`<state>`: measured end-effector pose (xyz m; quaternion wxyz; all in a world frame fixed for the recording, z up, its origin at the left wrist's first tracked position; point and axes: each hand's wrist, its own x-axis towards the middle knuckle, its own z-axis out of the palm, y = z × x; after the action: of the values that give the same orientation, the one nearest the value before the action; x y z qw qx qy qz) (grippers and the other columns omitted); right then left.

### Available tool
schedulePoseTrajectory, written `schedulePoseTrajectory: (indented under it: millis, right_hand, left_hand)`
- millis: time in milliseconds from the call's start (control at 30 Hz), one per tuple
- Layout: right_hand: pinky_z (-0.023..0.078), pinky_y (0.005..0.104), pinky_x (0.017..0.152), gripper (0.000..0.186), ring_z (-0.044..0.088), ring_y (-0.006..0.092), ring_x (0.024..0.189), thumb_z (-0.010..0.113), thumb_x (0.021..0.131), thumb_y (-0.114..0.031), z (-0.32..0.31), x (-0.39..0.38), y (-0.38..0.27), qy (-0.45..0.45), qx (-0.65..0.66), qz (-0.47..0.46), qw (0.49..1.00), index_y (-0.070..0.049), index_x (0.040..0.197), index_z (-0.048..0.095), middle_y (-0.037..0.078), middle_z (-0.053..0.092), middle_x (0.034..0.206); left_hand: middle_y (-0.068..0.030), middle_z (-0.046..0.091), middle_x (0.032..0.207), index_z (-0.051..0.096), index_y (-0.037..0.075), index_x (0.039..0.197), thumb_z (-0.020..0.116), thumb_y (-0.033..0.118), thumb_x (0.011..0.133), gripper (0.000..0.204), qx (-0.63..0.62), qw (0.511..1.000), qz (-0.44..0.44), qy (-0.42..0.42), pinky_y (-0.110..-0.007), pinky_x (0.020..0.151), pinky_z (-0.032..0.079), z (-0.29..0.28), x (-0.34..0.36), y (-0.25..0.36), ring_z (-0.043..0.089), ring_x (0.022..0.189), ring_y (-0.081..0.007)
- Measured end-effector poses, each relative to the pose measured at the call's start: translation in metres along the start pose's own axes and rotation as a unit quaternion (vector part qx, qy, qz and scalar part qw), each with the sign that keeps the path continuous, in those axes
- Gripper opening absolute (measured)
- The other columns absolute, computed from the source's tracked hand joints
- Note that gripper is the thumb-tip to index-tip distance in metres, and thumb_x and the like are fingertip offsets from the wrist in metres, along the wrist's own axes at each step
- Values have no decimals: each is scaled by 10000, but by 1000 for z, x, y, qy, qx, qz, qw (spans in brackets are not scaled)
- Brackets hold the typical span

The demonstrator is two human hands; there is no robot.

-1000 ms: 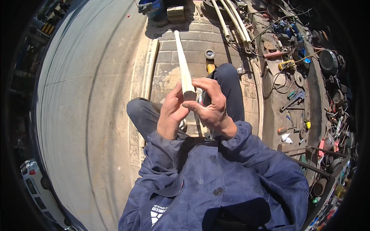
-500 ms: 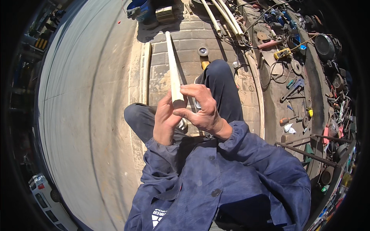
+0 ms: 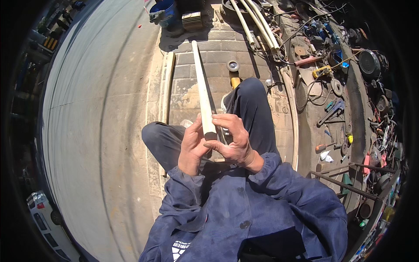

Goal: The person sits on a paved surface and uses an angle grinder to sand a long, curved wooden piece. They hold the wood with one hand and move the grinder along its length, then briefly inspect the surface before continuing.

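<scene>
A long pale wooden pole (image 3: 202, 89) points away from me, its near end between my two hands over my lap. My left hand (image 3: 192, 146) cups the pole's left side, fingers partly hidden behind it. On the other side, my right hand (image 3: 235, 139) is closed on the same end, with fingers along the right side and thumb under the end face. The end face is dark and in shade. The pole's far tip reaches over the grey paving.
A yellow power tool (image 3: 235, 82) with a round disc (image 3: 232, 66) lies beyond my right knee. Another wooden strip (image 3: 168, 87) lies on the left. Far ahead are a blue bucket (image 3: 165, 13) and pale poles (image 3: 262, 26). Tools, including an orange-handled screwdriver (image 3: 321, 148), clutter the right.
The pole's near end and both hands sit lower and a little to the right in the picture. The end face looks darker. The surroundings have shifted down slightly too. Both hands keep their hold.
</scene>
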<state>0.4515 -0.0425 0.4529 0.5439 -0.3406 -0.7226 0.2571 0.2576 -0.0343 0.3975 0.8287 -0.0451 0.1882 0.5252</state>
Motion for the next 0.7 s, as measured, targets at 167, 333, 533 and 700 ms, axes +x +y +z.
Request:
schedulePoseTrajectory:
  millis: [167, 333, 533, 700]
  right_hand:
    - [568, 430, 1105, 692, 737, 332, 1256, 1052, 844, -332, -2, -10, -2, -15, -1, 20, 1000, -30, 1381, 734, 187, 759, 1414]
    - [575, 418, 1096, 690, 730, 328, 1267, 1050, 851, -316, 0, -7, -1, -18, -1, 17, 1000, -22, 1388, 730, 184, 751, 1422]
    - [574, 418, 1093, 684, 725, 326, 1282, 1049, 854, -297, -1, 0, 0, -12, 0, 4, 1000, -17, 1389, 728, 184, 747, 1428]
    - [570, 433, 1106, 687, 725, 335, 1289, 1049, 853, -302, 0, 10, -2, -11, -4, -2, 1000, -21, 1391, 728, 186, 753, 1419]
  left_hand:
    - [-139, 777, 1240, 711, 11, 1394, 684, 318, 1193, 368, 14, 999, 19, 25, -425, 941, 662, -6, -3, -10, 766, 1102, -259]
    - [-143, 777, 1233, 709, 9, 1393, 688, 319, 1191, 370, 7, 1000, 23, 6, -433, 949, 660, -7, -1, -7, 767, 1104, -263]
    - [-145, 778, 1240, 707, 2, 1396, 685, 316, 1191, 376, -1, 1000, 14, 2, -426, 942, 662, 0, 1, -3, 772, 1098, -263]
    - [-141, 788, 1253, 706, 1, 1408, 676, 309, 1194, 376, -8, 1000, 3, -16, -427, 943, 668, 1, 5, 3, 784, 1097, -265]
